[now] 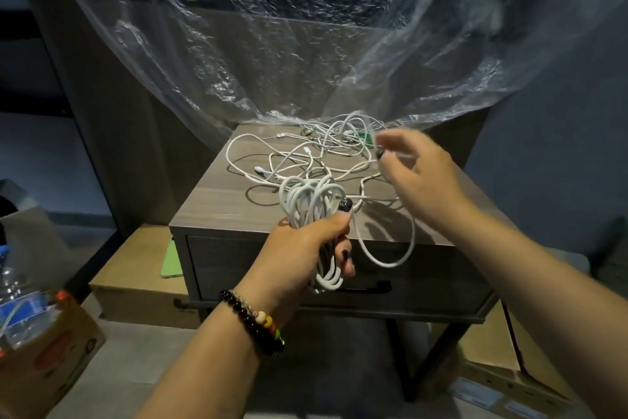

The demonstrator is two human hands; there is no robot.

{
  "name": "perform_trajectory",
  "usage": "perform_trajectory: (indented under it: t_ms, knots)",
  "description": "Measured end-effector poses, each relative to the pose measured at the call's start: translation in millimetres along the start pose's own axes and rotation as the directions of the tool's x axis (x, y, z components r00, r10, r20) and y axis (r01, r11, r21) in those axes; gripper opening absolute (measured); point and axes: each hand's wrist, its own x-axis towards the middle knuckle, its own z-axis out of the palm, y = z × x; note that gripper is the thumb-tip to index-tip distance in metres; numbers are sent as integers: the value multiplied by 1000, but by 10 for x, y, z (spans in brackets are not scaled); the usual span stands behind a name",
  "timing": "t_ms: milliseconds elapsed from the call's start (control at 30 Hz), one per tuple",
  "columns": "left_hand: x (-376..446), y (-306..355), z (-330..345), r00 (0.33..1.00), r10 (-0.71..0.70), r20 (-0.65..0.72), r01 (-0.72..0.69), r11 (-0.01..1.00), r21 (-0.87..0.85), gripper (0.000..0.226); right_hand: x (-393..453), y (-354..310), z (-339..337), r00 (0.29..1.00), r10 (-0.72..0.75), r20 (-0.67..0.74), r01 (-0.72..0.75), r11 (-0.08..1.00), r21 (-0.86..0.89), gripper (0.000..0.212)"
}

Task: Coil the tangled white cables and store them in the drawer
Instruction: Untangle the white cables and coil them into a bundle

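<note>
My left hand (314, 242) clenches the cable coil (311, 204), right hand (413, 167) pinches the trailing cable (390, 248); pulling could snag the tangled cables (306, 160), loosening the coil.

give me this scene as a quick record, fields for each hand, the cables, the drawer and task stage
left hand: grips a coiled bundle of white cable
right hand: blurred, pinches a strand of the same cable
loose cables: tangled on the nightstand top
drawer: closed
task stage: coiling under way, nothing stored yet
</note>
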Motion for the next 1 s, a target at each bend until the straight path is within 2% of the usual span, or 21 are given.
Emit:
perform_trajectory:
  t_ms: [67, 133, 267, 400, 533, 633, 733, 867, 1000]
  knots:
    - [-22, 9, 19, 994, -30, 102, 30, 1000, 4, 20, -333, -64, 3, 988, -56, 145, 40, 993, 113, 26]
    - [-47, 3, 37, 980, -71, 186, 73, 997, -2, 24, -638, -48, 29, 964, -38, 263, -30, 968, 248, 27]
    - [-81, -16, 42, 977, -81, 198, 95, 993, -64, 16, -957, 16, 34, 902, 33, 431, -197, 919, 341, 17]
    - [-53, -9, -34, 989, -15, 150, 37, 988, -147, 13, -1037, 15, -135, 912, 95, 399, -267, 876, 402, 15]
    - [-16, -29, -88, 995, -2, 97, 18, 986, -167, 13, -1060, 46, -231, 918, 128, 376, -242, 931, 274, 15]
    - [-7, -64, -92, 998, 1, 58, 12, 977, -215, 26, -1015, 103, -278, 913, 141, 382, -219, 961, 169, 15]
    - [-26, -121, -99, 991, -12, 131, 41, 975, -219, 42, -1008, 128, -288, 912, 146, 382, -217, 964, 151, 15]
    - [-93, -242, -92, 979, -94, 180, 112, 990, -89, 46, -999, 128, -314, 925, 156, 345, -256, 929, 266, 14]
    - [-77, -353, -22, 988, -94, 120, 87, 994, 68, 41, -989, 150, -377, 962, 152, 226, -219, 924, 312, 13]
